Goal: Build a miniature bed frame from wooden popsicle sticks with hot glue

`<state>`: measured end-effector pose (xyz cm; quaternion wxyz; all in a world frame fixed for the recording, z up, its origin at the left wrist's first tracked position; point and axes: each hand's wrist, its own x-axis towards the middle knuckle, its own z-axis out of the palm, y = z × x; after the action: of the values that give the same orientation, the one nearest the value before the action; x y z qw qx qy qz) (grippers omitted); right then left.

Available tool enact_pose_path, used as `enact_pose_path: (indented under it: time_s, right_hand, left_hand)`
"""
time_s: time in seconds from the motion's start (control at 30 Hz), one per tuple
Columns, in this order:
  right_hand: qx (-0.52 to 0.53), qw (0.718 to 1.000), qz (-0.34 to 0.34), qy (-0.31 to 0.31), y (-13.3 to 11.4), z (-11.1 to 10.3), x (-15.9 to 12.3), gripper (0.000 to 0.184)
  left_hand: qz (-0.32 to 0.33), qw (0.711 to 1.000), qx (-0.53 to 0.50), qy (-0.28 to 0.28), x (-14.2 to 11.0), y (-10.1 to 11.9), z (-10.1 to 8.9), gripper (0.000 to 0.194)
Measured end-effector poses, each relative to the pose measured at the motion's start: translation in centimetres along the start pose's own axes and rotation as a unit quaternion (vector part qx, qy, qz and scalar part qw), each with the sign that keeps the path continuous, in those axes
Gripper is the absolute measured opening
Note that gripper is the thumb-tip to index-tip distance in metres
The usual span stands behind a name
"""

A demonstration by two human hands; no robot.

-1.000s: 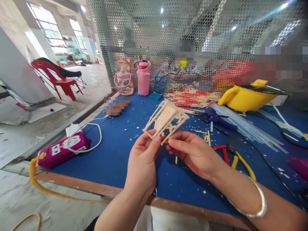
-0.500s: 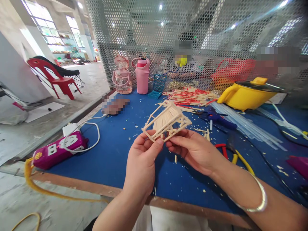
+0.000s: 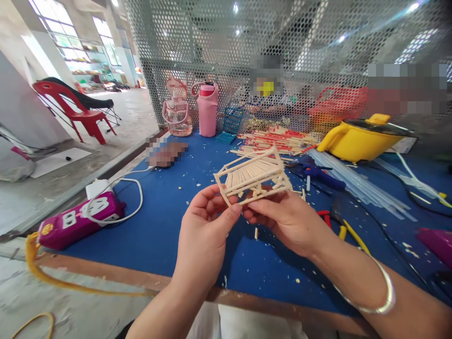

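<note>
A small wooden stick model [image 3: 252, 181], an open frame with a slatted panel inside, is held up above the blue table [image 3: 158, 235]. My left hand [image 3: 208, 230] pinches its lower left corner between thumb and fingers. At the lower right edge, my right hand [image 3: 282, 221] grips it from below, with some fingers hidden behind it. Behind the model lies a pile of red-tipped sticks [image 3: 278, 140]. A blue glue gun [image 3: 318, 173] rests to the right, and pliers with red and yellow handles [image 3: 341, 219] lie beside my right forearm.
Clear glue sticks [image 3: 367, 188] and a yellow pot [image 3: 363, 139] stand back right. A purple power strip [image 3: 83, 219] with a white cable sits left. Two pink bottles [image 3: 207, 110] and a teal rack [image 3: 231, 123] stand before the perforated metal screen [image 3: 212, 42]; a person is behind it.
The stick model has turned in my hands, its right end swinging upward and rightward, so the slats show at a different angle. Both hands keep their hold. The view has shifted slightly.
</note>
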<state>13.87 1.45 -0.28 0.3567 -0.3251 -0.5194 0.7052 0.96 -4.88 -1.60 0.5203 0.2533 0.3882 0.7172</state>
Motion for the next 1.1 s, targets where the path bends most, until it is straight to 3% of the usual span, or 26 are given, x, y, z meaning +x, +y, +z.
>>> enact_pose_path:
  time_s: [0.37,0.6,0.87,1.1]
  right_hand:
    - [0.022,0.999,0.026,0.019,-0.7,0.4,0.1,0.014]
    - [-0.107,0.989,-0.089,0.052,0.3,0.7,0.4,0.017]
    - [-0.105,0.989,-0.093,0.050,1.3,0.8,0.7,0.018]
    - [-0.215,0.961,-0.168,0.035,0.4,0.7,0.1,0.009]
  left_hand:
    - [-0.017,0.999,-0.034,-0.024,-0.8,-0.3,-0.2,0.027]
    - [-0.019,0.997,-0.071,-0.020,-1.1,-0.4,0.4,0.023]
    - [-0.025,0.997,-0.077,0.001,-1.2,-0.8,0.2,0.026]
    - [-0.029,0.996,-0.077,0.019,-1.3,-0.5,0.0,0.028]
